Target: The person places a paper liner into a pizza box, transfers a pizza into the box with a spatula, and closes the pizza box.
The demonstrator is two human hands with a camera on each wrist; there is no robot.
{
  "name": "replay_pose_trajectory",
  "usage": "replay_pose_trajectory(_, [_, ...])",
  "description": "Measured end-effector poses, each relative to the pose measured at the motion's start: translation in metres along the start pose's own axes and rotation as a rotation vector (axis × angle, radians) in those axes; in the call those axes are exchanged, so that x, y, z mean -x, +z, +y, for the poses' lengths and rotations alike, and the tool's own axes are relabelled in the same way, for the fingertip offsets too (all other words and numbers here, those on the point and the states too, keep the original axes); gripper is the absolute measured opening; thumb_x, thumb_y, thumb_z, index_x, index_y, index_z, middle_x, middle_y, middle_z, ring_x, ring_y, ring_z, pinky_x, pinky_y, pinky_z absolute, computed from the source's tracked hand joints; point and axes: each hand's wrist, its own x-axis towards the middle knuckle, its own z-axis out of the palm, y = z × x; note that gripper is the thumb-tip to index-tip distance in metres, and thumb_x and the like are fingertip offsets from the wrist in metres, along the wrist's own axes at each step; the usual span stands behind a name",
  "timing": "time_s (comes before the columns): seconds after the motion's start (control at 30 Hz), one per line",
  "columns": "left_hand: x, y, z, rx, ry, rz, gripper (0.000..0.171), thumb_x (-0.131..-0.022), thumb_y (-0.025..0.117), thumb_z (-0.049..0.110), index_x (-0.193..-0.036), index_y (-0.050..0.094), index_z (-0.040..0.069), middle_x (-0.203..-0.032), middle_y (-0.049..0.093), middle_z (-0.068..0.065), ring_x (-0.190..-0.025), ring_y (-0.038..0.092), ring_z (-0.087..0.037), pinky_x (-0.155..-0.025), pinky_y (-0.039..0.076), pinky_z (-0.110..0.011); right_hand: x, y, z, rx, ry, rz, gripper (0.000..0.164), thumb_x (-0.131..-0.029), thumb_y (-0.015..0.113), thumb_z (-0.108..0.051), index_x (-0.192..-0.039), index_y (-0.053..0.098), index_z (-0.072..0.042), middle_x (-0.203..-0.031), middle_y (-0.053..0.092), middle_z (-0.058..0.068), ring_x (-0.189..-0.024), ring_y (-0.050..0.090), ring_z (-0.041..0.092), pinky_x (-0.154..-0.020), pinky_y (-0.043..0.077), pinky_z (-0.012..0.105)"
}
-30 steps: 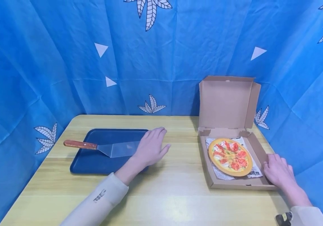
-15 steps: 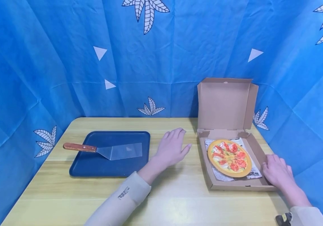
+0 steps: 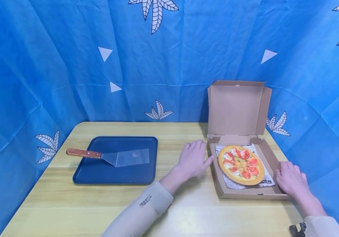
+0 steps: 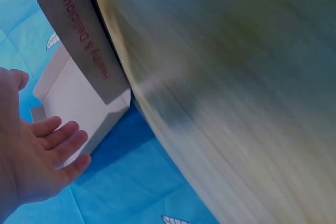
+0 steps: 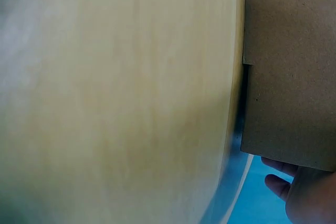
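A cardboard pizza box (image 3: 237, 110) stands at the right of the table with its lid raised at the back. Inside lies a round pizza (image 3: 241, 164) with red and white toppings, on printed paper (image 3: 268, 181). My right hand (image 3: 292, 179) grips the box's right side wall near the front corner; the right wrist view shows some fingers (image 5: 278, 184) beyond the cardboard. Just outside the left wall, my left hand (image 3: 193, 160) holds nothing, its thumb close to that wall. The left wrist view shows its fingers loosely spread beside the box side (image 4: 73, 30), which bears red lettering.
A dark blue tray (image 3: 104, 176) sits at the left of the wooden table (image 3: 184, 204). Across it lies a metal spatula (image 3: 133, 158), its wooden handle (image 3: 80, 152) overhanging the tray's left edge. Blue patterned cloth (image 3: 157, 65) hangs behind and at both sides.
My left hand has moved right, from over the tray and spatula blade to beside the box's left wall. The right hand has kept its place on the box.
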Motion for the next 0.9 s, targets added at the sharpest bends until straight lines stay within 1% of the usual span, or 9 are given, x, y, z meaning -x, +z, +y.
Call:
replay_pose_trajectory(0.17, [-0.003,0.006,0.013,-0.018,-0.022,-0.045,0.073,-0.104,0.045,0.061,-0.151,0.046,0.006,-0.149,0.053,-0.009,-0.137,0.05,-0.024,-0.116,0.041,-0.043,0.0,0.0,0.002,0.003,0.006,-0.004,0.051,-0.105,0.043,-0.017,-0.138,0.039,0.021,-0.134,0.039,0.042,-0.118,0.035,0.062,-0.086,0.034,0.075])
replay_pose_trajectory(0.37, [-0.004,0.013,0.024,-0.054,-0.043,-0.104,0.078,-0.102,0.044,0.067,-0.148,0.049,0.005,-0.142,0.056,-0.01,-0.13,0.053,-0.023,-0.109,0.046,-0.04,-0.002,0.0,0.003,0.005,-0.018,0.004,0.052,-0.105,0.043,-0.018,-0.14,0.039,0.02,-0.138,0.038,0.043,-0.119,0.036,0.062,-0.086,0.034,0.074])
replay_pose_trajectory(0.6, [-0.004,0.018,0.033,-0.048,-0.053,-0.175,0.084,-0.099,0.045,0.071,-0.15,0.048,0.004,-0.138,0.057,-0.009,-0.126,0.054,-0.021,-0.111,0.045,-0.035,-0.005,-0.007,0.003,0.028,-0.046,-0.01,0.051,-0.104,0.046,-0.017,-0.139,0.042,0.019,-0.136,0.041,0.042,-0.115,0.041,0.06,-0.085,0.035,0.073])
replay_pose_trajectory(0.7, [-0.004,0.019,0.035,-0.057,-0.045,-0.204,0.085,-0.099,0.045,0.071,-0.15,0.048,0.004,-0.137,0.057,-0.009,-0.125,0.054,-0.021,-0.111,0.045,-0.034,-0.006,-0.01,0.003,0.032,-0.057,-0.023,0.053,-0.103,0.048,-0.018,-0.139,0.042,0.019,-0.136,0.041,0.043,-0.115,0.041,0.06,-0.086,0.035,0.073])
replay_pose_trajectory(0.9, [-0.004,0.023,0.04,-0.067,-0.044,-0.24,0.088,-0.098,0.044,0.073,-0.152,0.045,0.003,-0.138,0.056,-0.009,-0.123,0.054,-0.02,-0.111,0.044,-0.032,-0.003,-0.01,0.008,0.02,-0.081,-0.03,0.057,-0.103,0.052,-0.021,-0.141,0.041,0.021,-0.137,0.041,0.045,-0.118,0.041,0.061,-0.088,0.035,0.074])
